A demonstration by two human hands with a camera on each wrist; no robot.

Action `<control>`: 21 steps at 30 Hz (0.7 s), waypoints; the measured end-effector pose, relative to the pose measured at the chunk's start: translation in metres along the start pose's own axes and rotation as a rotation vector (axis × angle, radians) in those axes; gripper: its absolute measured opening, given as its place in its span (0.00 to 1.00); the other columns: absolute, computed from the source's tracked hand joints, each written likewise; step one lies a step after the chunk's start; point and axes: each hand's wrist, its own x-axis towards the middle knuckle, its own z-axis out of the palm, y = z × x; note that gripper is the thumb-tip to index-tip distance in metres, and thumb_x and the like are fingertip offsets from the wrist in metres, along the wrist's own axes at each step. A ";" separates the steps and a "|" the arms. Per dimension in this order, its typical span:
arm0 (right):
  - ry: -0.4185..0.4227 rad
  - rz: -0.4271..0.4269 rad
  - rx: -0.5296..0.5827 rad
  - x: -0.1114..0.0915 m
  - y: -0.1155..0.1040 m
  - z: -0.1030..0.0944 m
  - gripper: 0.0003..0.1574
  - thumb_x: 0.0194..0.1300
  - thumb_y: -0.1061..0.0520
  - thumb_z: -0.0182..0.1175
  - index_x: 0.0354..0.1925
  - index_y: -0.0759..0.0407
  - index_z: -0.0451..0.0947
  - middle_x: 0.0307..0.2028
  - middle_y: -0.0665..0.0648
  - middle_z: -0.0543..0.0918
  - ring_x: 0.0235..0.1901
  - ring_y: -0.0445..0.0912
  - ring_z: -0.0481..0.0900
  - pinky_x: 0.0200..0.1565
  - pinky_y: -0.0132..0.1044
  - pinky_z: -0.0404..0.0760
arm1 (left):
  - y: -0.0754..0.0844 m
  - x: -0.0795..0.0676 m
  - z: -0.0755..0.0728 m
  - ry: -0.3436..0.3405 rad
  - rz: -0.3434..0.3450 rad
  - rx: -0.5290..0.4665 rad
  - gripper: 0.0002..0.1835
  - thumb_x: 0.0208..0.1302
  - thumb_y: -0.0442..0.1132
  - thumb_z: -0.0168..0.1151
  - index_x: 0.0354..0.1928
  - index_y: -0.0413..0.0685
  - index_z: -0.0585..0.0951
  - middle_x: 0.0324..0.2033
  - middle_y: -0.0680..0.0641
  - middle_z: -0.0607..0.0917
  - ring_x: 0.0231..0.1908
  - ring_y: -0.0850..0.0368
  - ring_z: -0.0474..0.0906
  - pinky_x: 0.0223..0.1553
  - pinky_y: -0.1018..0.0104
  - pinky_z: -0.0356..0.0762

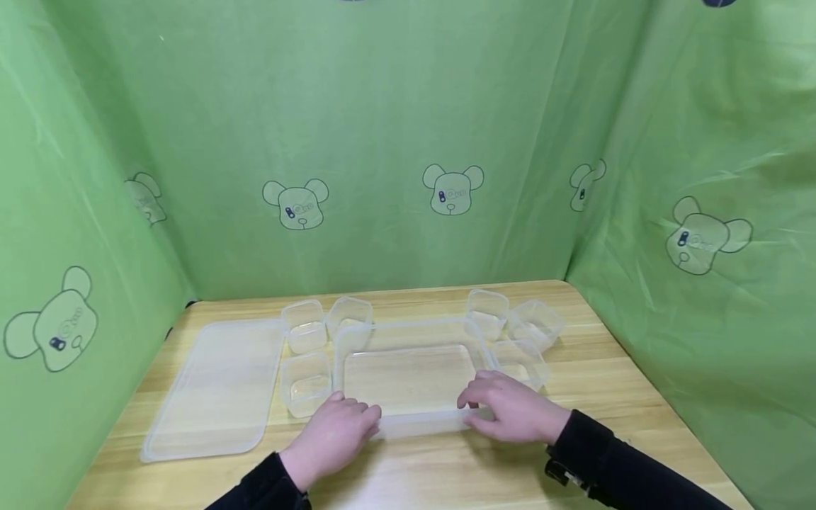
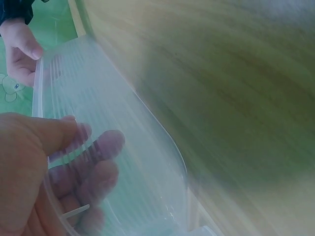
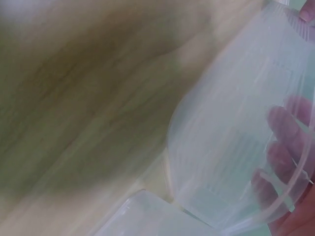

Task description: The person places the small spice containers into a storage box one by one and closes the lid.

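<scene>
A large, clear plastic container (image 1: 421, 425) with rounded corners is sitting between the left and right edges of the wood-grained tabletop (image 1: 618, 404). The left hand (image 1: 334, 433) and right hand (image 1: 508, 405) are pinching its thin, ribbed near wall, fingers curling inside and thumbs pressing outside. Small, squarish translucent cups (image 1: 304, 386) are flanking it, while a flat, frosted lid (image 1: 219, 386) is lying nearer the tabletop's left edge.
</scene>
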 end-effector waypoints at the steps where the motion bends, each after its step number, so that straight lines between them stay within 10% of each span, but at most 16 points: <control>1: 0.000 0.008 -0.002 0.000 0.000 -0.001 0.11 0.65 0.49 0.65 0.44 0.50 0.84 0.36 0.41 0.82 0.39 0.36 0.73 0.44 0.36 0.77 | 0.000 0.000 0.000 0.002 0.000 -0.001 0.08 0.69 0.47 0.63 0.34 0.55 0.76 0.23 0.59 0.79 0.25 0.64 0.74 0.31 0.70 0.63; 21: 0.114 0.107 -0.058 -0.010 0.013 -0.042 0.21 0.63 0.50 0.66 0.54 0.51 0.81 0.48 0.44 0.82 0.51 0.45 0.78 0.54 0.49 0.78 | -0.001 -0.001 -0.001 0.009 0.005 -0.007 0.07 0.68 0.48 0.64 0.35 0.56 0.77 0.23 0.60 0.80 0.25 0.65 0.74 0.32 0.70 0.64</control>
